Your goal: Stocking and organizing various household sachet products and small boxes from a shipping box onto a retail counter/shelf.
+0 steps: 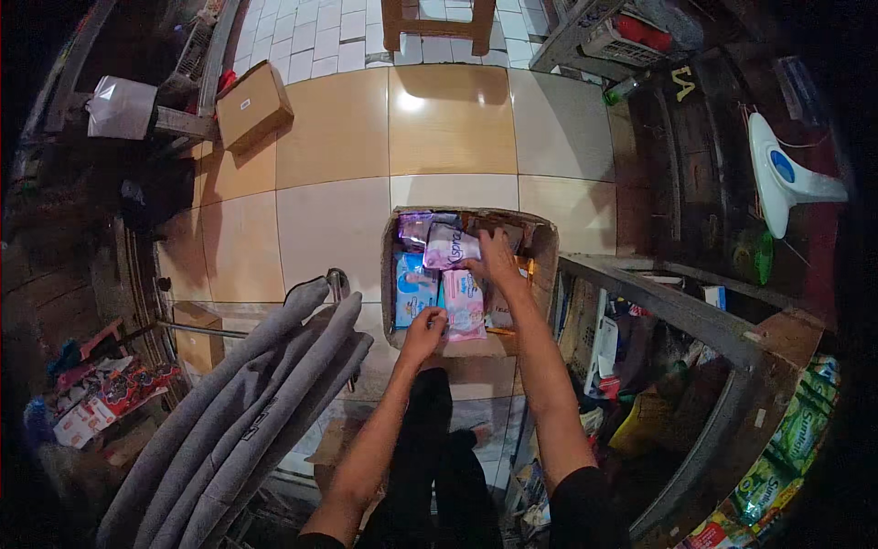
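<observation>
An open cardboard box [542,295] stands on the tiled floor before me, filled with plastic packets. My right hand [495,257] grips a pink and purple packet [449,247] by its right side, over the upper part of the contents. Below it lies a pink packet [465,309], upright in the box. To its left is a blue packet [413,291], and a purple shiny packet [413,230] fills the upper left corner. My left hand [426,333] is at the box's near side, its fingers curled close by the blue and pink packets; whether it pinches anything cannot be told.
Grey cloth-covered bars [274,405] stand at the left. A wooden shelf frame [658,309] with goods runs along the right, near green sachets [789,432]. A closed cardboard carton [254,106] lies at the upper left, and a wooden stool [439,27] stands at the far side.
</observation>
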